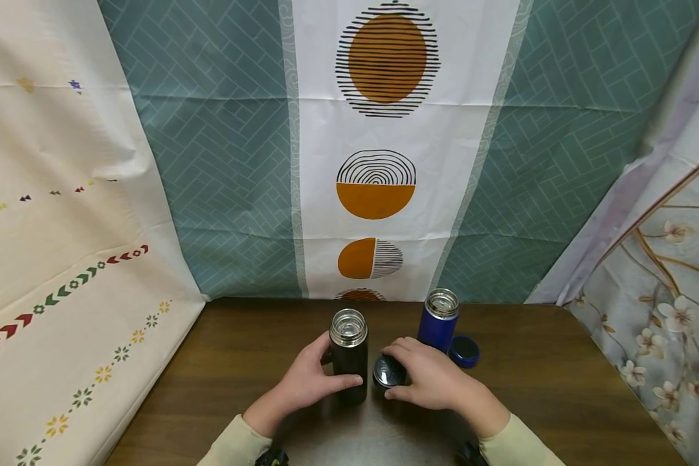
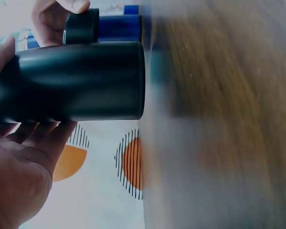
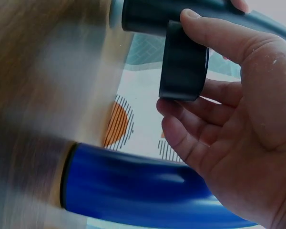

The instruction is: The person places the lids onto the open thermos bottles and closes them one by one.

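Note:
My left hand (image 1: pixel 311 382) grips a black thermos flask (image 1: pixel 349 366) with its fingers and thumb around the side. The flask stands upright with its metal mouth uncovered. Just right of it, my right hand (image 1: pixel 428 375) holds a black lid (image 1: pixel 389 372) between thumb and fingers. In the right wrist view the lid (image 3: pixel 183 64) is off the tabletop, beside the flask's body (image 3: pixel 150 16). A blue thermos flask (image 1: pixel 437 327), also uncovered, stands behind my right hand, which partly hides it. Its lower body (image 3: pixel 133 183) shows in the right wrist view.
A blue lid (image 1: pixel 464 351) lies on the wooden table (image 1: pixel 536 375) to the right of the blue flask. Patterned cloth (image 1: pixel 227 162) hangs along the table's back edge. More cloth borders the left, and a floral cloth (image 1: pixel 652 343) borders the right.

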### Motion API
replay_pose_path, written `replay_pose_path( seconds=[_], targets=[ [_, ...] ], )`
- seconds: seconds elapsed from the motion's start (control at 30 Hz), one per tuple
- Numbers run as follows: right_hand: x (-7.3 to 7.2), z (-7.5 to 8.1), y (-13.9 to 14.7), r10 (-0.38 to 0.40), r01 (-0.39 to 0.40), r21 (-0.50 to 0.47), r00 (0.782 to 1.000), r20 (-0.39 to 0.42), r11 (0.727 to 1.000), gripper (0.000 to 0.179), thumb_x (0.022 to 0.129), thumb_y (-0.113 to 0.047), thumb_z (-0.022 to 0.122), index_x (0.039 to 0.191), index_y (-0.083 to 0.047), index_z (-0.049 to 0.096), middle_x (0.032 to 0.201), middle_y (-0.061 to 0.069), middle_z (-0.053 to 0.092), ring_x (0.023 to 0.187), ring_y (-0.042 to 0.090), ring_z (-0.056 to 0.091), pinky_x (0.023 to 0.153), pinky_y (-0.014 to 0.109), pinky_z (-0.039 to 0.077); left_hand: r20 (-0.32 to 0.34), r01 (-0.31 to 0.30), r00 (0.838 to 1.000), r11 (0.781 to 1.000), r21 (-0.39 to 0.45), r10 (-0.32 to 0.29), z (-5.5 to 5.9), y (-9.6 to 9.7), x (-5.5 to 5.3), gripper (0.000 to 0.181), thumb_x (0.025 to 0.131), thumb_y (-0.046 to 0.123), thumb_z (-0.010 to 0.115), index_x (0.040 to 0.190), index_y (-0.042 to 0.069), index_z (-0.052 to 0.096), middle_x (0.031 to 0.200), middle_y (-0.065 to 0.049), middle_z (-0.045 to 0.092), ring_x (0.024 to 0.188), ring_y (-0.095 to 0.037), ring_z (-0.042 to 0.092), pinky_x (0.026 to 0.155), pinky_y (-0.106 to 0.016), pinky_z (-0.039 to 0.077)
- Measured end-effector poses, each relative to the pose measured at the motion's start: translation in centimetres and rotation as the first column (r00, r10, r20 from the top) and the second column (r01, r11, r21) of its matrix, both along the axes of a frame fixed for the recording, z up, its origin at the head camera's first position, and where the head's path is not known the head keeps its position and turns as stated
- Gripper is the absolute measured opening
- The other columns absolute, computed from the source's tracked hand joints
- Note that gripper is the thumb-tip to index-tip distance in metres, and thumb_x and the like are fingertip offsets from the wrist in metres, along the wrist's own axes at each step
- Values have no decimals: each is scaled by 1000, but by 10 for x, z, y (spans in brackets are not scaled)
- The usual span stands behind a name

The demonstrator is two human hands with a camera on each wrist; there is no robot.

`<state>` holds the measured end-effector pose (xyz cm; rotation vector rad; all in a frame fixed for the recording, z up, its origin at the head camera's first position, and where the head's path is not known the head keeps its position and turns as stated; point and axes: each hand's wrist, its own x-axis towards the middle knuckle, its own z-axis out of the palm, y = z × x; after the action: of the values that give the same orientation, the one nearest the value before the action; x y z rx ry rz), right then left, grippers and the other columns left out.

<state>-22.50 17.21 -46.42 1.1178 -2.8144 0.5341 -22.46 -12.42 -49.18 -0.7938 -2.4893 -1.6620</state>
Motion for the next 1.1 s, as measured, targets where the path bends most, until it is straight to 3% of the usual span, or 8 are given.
replay_pose_path(
  seconds=[0.3, 0.63, 1.1],
  targets=[
    [10, 4, 11, 27, -27, 0, 1000, -16, 1000, 65, 90, -42, 95, 141, -11, 70, 129, -5, 68, 119, 13, 65, 99, 42, 60, -2, 61, 998, 998, 13, -61, 2, 8, 11, 75, 85, 35, 101, 149, 26, 61, 141, 9, 70, 125, -18, 70, 107, -47, 58],
    [17, 8, 23, 4, -3, 10, 999, -39, 1000, 65, 88, -43, 95, 140, -13, 70, 131, -5, 69, 122, 15, 66, 101, 45, 60, -20, 110, 994, 994, 1, -110, -4, 15, 19, 72, 84, 35, 102, 145, 29, 63, 138, 11, 71, 123, -15, 70, 105, -41, 59],
    [21, 18, 35, -20, 20, -25, 999, -27, 999, 66, 88, -44, 96, 140, -13, 70, 133, -6, 68, 122, 15, 65, 101, 45, 60, 21, 167, 986, 986, -6, -167, -2, 21, 31, 73, 86, 35, 100, 148, 31, 61, 141, 10, 70, 127, -15, 68, 108, -41, 57]
  ],
)
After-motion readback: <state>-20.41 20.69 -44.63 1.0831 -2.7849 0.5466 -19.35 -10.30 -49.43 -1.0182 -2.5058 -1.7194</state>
